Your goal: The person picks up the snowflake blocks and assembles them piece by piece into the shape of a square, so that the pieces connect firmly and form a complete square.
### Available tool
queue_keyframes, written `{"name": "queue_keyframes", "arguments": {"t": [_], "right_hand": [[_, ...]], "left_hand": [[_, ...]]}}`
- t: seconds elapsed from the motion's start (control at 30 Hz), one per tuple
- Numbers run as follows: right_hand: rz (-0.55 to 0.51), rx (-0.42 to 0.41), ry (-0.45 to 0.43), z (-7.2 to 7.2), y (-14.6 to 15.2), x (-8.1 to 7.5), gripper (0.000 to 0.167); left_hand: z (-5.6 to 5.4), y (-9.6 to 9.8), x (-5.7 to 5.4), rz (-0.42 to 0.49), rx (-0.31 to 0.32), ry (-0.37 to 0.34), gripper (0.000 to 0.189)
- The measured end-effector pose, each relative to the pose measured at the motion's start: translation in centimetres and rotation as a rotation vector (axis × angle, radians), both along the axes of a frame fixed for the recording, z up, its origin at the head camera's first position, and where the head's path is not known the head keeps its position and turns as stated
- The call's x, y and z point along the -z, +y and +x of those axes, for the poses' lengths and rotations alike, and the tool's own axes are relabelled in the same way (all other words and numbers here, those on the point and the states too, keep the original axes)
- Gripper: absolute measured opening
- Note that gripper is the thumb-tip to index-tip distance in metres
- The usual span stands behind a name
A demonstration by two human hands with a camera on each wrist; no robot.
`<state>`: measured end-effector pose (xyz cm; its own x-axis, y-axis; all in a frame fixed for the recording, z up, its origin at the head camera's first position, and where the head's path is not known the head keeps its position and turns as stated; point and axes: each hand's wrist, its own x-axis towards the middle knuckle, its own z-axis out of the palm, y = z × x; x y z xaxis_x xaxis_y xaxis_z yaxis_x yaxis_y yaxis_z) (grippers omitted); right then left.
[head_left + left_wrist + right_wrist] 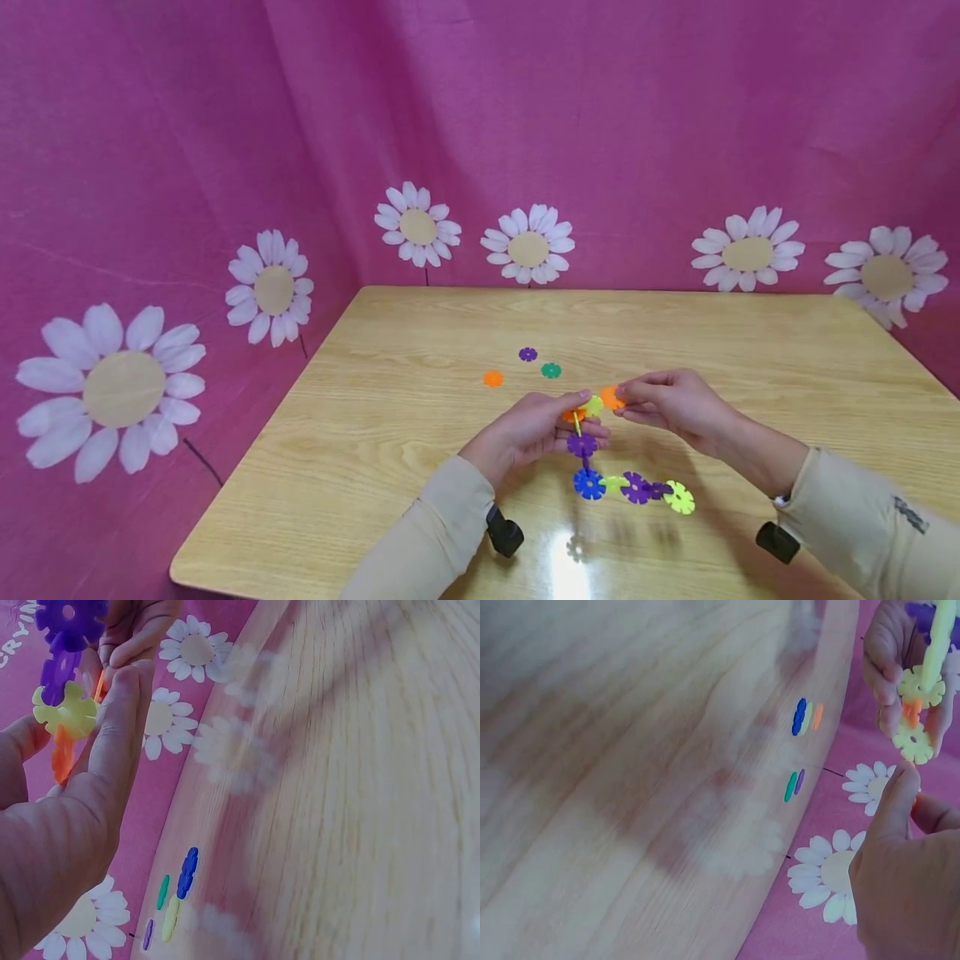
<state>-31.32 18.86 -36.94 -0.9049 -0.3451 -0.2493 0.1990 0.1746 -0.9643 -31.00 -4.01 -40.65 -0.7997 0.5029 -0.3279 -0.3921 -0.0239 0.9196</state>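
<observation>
My left hand (525, 427) grips the upper end of a chain of notched plastic flower discs, thumb on top at an orange disc and a yellow disc (593, 406). Below the fingers the chain hangs past a purple disc (581, 445) to a blue disc (589, 484). From there it runs sideways through yellow and purple discs to a yellow end disc (680, 497). Between thumb and fingers my right hand (684, 410) pinches an orange disc (612, 397), right at the edge of the upper yellow one. In the right wrist view the thumb mostly hides this orange disc.
Loose on the wooden table (390, 417) lie an orange disc (492, 379), a purple disc (528, 354) and a green disc (551, 370). The left wrist view also shows a blue disc (187, 873) and a yellow disc (171, 919). A pink flowered cloth (600, 125) stands behind.
</observation>
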Motion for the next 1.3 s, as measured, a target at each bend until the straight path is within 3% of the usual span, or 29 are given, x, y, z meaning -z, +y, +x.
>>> {"name": "queue_keyframes", "arguments": {"t": [0.53,1.3], "right_hand": [[-0.106,0.002,-0.063,0.9,0.2,-0.1,0.051],[-0.045,0.027,0.005,1.2,-0.1,0.4,0.047]], "left_hand": [[-0.1,0.0,0.0,-0.011,0.000,0.014,0.054],[-0.2,0.4,0.4,0.053,0.000,-0.019,0.044]]}}
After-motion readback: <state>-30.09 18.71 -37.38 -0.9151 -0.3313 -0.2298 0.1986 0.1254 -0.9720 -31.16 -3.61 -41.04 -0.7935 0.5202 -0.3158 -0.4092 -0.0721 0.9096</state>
